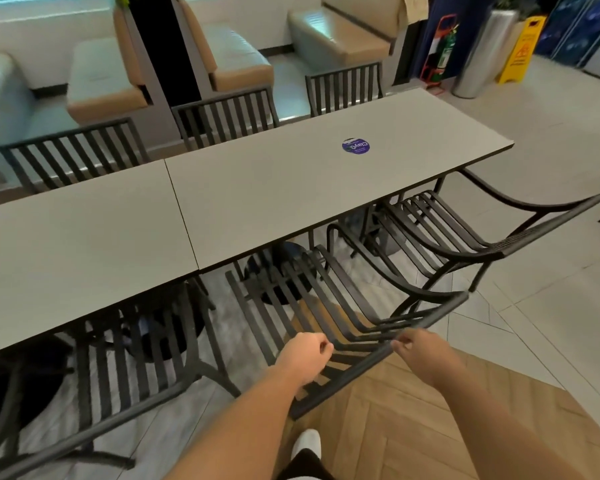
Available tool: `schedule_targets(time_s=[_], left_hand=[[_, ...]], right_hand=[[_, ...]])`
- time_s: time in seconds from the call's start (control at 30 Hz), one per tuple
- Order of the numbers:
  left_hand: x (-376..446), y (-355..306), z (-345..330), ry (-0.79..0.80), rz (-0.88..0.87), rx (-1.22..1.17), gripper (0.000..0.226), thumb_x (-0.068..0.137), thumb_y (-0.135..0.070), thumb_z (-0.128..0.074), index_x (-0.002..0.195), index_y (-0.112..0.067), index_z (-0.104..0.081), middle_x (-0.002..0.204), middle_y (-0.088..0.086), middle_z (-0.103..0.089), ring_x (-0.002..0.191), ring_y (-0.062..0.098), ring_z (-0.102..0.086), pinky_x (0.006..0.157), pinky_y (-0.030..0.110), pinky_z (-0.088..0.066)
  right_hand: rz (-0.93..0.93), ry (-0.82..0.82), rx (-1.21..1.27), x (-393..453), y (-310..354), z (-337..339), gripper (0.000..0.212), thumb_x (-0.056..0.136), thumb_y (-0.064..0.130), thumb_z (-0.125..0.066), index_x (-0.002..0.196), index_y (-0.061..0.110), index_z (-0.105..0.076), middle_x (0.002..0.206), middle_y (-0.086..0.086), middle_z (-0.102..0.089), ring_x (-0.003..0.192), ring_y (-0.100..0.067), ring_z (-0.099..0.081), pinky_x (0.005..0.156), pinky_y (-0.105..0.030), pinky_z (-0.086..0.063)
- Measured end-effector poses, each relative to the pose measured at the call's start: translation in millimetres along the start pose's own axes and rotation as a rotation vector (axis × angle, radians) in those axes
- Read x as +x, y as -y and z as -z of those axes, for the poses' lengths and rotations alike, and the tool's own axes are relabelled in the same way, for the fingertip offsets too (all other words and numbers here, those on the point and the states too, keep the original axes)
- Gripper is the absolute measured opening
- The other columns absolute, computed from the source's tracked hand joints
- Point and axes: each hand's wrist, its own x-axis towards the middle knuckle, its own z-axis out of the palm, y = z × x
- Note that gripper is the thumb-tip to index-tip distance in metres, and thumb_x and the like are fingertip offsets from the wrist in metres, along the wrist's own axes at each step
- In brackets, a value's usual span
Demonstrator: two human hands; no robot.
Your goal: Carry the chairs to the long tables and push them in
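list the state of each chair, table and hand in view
middle chair: seat partly under the long table, back rail held
left hand: curled around the back rail
right hand: fingers on the back rail
right chair: partly pushed in
left chair: partly pushed in
far-side chairs: upright, against the table's far edge
long table: bare except a round sticker

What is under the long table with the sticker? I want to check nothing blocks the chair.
Under the long table show a dark round pedestal base and the front of the held chair. The tabletop covers the rest.
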Motion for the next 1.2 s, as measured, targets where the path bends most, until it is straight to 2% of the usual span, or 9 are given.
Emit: schedule_targets(time_s=[0.3, 0.5, 0.57, 0.67, 0.8, 0.93, 1.03, 1.2], left_hand=[[37.2, -4.3, 10.0, 0.012, 0.074, -0.062, 0.031, 0.109, -0.040, -0.046, 0.126, -0.025, -0.067, 0.105, -0.006, -0.067, 0.093, 0.010, -0.064, 0.085, 0.027, -0.052], [46.7, -23.5, -10.6, -0.018, 0.205, -0.130, 0.031, 0.108, -0.043, -0.046, 0.124, -0.026, -0.066, 0.104, -0.007, -0.068, 0.093, 0.009, -0.063, 0.086, 0.027, -0.052], [43.9, -31.5, -29.4, -0.033, 0.282, -0.146, 0.032, 0.107, -0.048, -0.045, 0.120, -0.027, -0.066, 0.102, -0.007, -0.068, 0.091, 0.010, -0.064, 0.085, 0.030, -0.053], [36.8, -45.9, -59.5, -0.021, 0.387, -0.161, 0.039, 0.105, -0.056, -0.045, 0.119, -0.027, -0.067, 0.103, -0.006, -0.068, 0.092, 0.010, -0.062, 0.086, 0.032, -0.052], [25.6, -64.5, -90.2, 0.018, 0.464, -0.171, 0.056, 0.099, -0.071, -0.044, 0.125, -0.027, -0.065, 0.116, -0.003, -0.068, 0.108, 0.015, -0.063, 0.096, 0.036, -0.051], [24.5, -75.5, -109.3, 0.055, 0.469, 0.090, 0.073, 0.094, -0.077, -0.044, 0.141, -0.022, -0.052, 0.138, 0.002, -0.060, 0.130, 0.024, -0.054, 0.112, 0.044, -0.039], [34.4, -76.9, -115.1, 0.073, 0.512, 0.115, 0.061, 0.101, -0.062, -0.049, 0.151, -0.030, -0.042, 0.150, 0.002, -0.052, 0.141, 0.026, -0.044, 0.119, 0.048, -0.029], [47.4, -69.6, -110.3, 0.182, 0.519, 0.128, 0.055, 0.100, -0.054, -0.056, 0.150, -0.037, -0.042, 0.148, 0.003, -0.052, 0.141, 0.030, -0.042, 0.118, 0.055, -0.029]], right_hand=[[0.058, 0.053, -0.023, 58.5, -8.1, 25.4, 0.021, 0.101, 0.046, -0.054, 0.108, 0.031, -0.067, 0.096, 0.009, -0.067, 0.087, -0.010, -0.061, 0.079, -0.031, -0.053], [0.177, 0.216, -0.089, 109.1, -37.5, 32.7, 0.029, 0.100, 0.048, -0.055, 0.119, 0.028, -0.065, 0.106, 0.008, -0.069, 0.093, -0.011, -0.061, 0.080, -0.028, -0.048], [0.223, 0.294, -0.145, 122.3, -48.5, 36.7, 0.028, 0.098, 0.051, -0.057, 0.114, 0.030, -0.063, 0.103, 0.010, -0.068, 0.093, -0.010, -0.061, 0.080, -0.028, -0.050], [0.302, 0.439, -0.290, 134.8, -67.0, 40.2, 0.041, 0.093, 0.064, -0.054, 0.115, 0.030, -0.062, 0.103, 0.006, -0.065, 0.097, -0.014, -0.060, 0.084, -0.032, -0.051], [0.390, 0.539, -0.347, 147.9, -88.5, 43.1, 0.063, 0.081, 0.080, -0.053, 0.122, 0.033, -0.063, 0.113, 0.005, -0.066, 0.108, -0.017, -0.060, 0.094, -0.036, -0.052], [0.513, 0.504, -0.461, 152.9, -98.1, 39.0, 0.064, 0.088, 0.076, -0.048, 0.135, 0.032, -0.055, 0.130, 0.003, -0.060, 0.122, -0.021, -0.054, 0.104, -0.039, -0.043], [0.558, 0.467, -0.468, 152.6, -103.7, 35.2, 0.059, 0.093, 0.071, -0.046, 0.135, 0.031, -0.053, 0.134, 0.003, -0.057, 0.126, -0.021, -0.050, 0.107, -0.041, -0.038], [0.583, 0.431, -0.431, 156.2, -109.6, 32.2, 0.058, 0.092, 0.072, -0.045, 0.130, 0.030, -0.055, 0.132, 0.006, -0.058, 0.126, -0.020, -0.048, 0.109, -0.041, -0.033]])
